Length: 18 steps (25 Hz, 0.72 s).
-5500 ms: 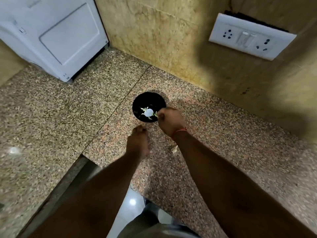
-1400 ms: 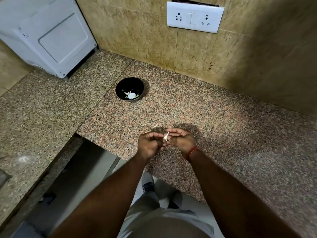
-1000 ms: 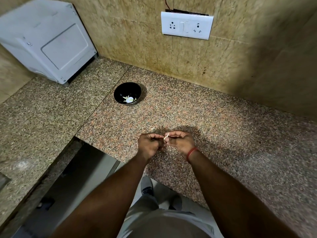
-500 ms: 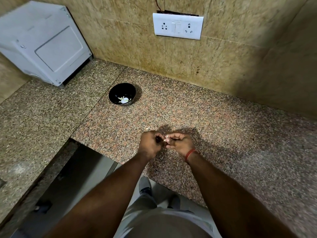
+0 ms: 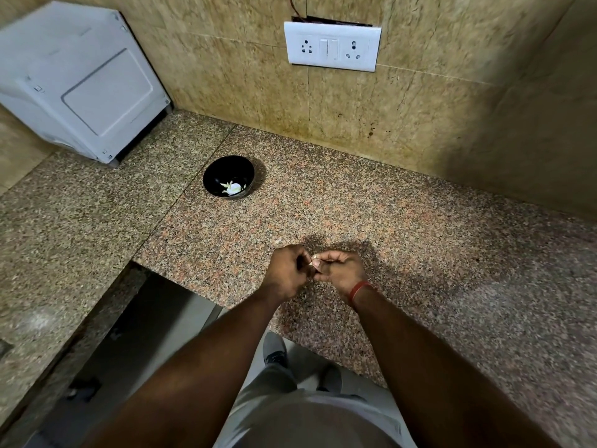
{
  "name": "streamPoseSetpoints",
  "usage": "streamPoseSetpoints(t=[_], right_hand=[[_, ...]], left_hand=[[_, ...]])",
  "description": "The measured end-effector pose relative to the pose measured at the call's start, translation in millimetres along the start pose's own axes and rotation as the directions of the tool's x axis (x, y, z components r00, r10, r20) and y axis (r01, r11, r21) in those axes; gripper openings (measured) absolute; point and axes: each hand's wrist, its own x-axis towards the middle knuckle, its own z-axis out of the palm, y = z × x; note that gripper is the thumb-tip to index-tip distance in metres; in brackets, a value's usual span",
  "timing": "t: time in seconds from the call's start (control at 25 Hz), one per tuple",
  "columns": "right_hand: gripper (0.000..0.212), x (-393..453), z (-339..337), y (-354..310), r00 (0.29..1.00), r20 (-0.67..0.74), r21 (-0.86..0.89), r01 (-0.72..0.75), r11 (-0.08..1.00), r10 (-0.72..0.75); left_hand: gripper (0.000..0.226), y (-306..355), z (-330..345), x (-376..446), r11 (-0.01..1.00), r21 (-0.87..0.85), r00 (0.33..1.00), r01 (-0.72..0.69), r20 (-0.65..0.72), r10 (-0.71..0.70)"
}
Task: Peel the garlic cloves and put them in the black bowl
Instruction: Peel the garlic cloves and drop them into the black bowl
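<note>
In the head view, the left hand [image 5: 286, 273] and the right hand [image 5: 339, 270] met knuckle to knuckle above the near part of the granite counter [image 5: 420, 253], both with fingers curled inward. Between their fingertips a small pale garlic clove [image 5: 312, 263] showed only as a sliver, pinched from both sides; most of it was hidden by the fingers, so how much skin remained on it could not be told. A red thread band [image 5: 360, 290] circled the right wrist. The black bowl [image 5: 230, 176] stood on the counter well apart from the hands, farther back and to their left, just beside the seam where two slabs met. Inside it lay a white peeled clove [image 5: 233, 188] with a few thin pale pieces around it. A white appliance [image 5: 80, 79] stood at the far left corner against the tiled wall, and a white switch and socket plate [image 5: 332, 46] was fixed to the wall above the counter. The hands cast a dark shadow [image 5: 342, 248] on the stone just behind them. Below the counter edge, grey trousers and a shoe [image 5: 274, 350] were visible on a pale floor.
</note>
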Motion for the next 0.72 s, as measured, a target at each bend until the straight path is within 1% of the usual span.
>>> streamPoseSetpoints(t=[0.24, 0.28, 0.36, 0.48, 0.6, 0.72], right_hand=[[0.016, 4, 3, 3, 0.999, 0.016, 0.084, -0.033, 0.996, 0.032], [0.016, 5, 4, 3, 0.999, 0.015, 0.092, -0.045, 0.995, 0.044], [0.016, 4, 6, 3, 0.998, 0.022, 0.11, -0.059, 0.992, 0.057], [0.014, 7, 9, 5, 0.997, 0.028, 0.123, -0.078, 0.989, 0.076], [0.015, 14, 15, 6, 0.994, 0.018, 0.104, -0.107, 0.989, 0.106], [0.012, 24, 24, 6, 0.993, 0.003, 0.094, -0.12, 0.988, 0.121]], left_hand=[[0.029, -8, 1, 2, 0.994, -0.107, 0.999, -0.029, -0.026, 0.027], [0.029, -11, 1, 3, 0.993, -0.12, 1.0, -0.016, -0.018, 0.014], [0.024, -15, 2, 4, 0.978, -0.203, 0.999, 0.042, 0.009, -0.041], [0.011, -19, 3, 3, 0.903, -0.404, 0.989, 0.146, 0.027, -0.148], [0.014, -24, 3, 3, 0.814, -0.549, 0.975, 0.19, 0.011, -0.22], [0.013, -34, 2, 6, 0.675, -0.699, 0.949, 0.237, 0.019, -0.314]])
